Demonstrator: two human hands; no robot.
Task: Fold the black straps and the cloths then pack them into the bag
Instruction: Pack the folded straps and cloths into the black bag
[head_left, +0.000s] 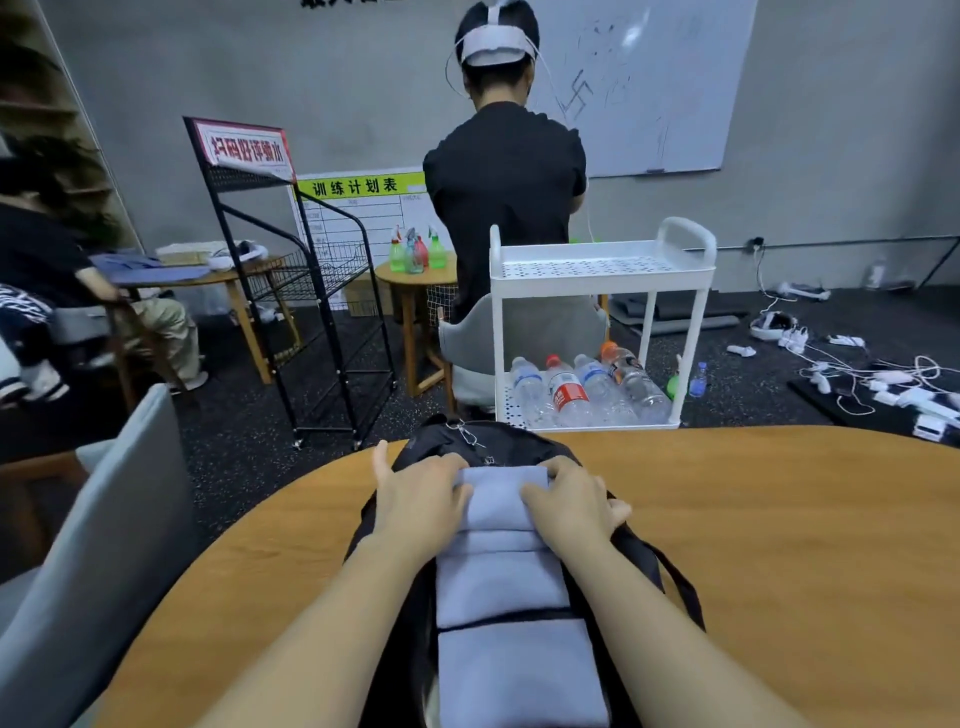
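Left hand (415, 499) laid on the left edge of the folded cloth (501, 499), fingers curled onto its far corner, thumb stretched out to the left over the bag (441, 441). Right hand (571, 501) on the cloth's right edge, fingers bent over the fabric, pressing and gripping it. Both forearms coming in from the bottom edge on either side of the cloth stack.

Light blue-grey cloths in a row running from the hands toward the near edge: one folded piece under the hands, a second cloth (501, 584) just behind it, a third cloth (519, 675) nearest the camera, separated from the second by a dark gap. All resting on the black bag, which lies on the round wooden table (779, 519). Zip pulls (465, 431) at the bag's far end. A black strap (680, 582) looping out on the right side of the bag, lying on the tabletop.

Beyond the table, a white cart (597, 270) with bottles (571, 389) on its lower shelf, standing close to the table's far edge. Behind it, a person in black (504, 182) facing away. A black wire rack (311, 291) to the left, a grey chair (104, 519) at the near left, cables and devices (857, 374) scattered on the dark floor at right.
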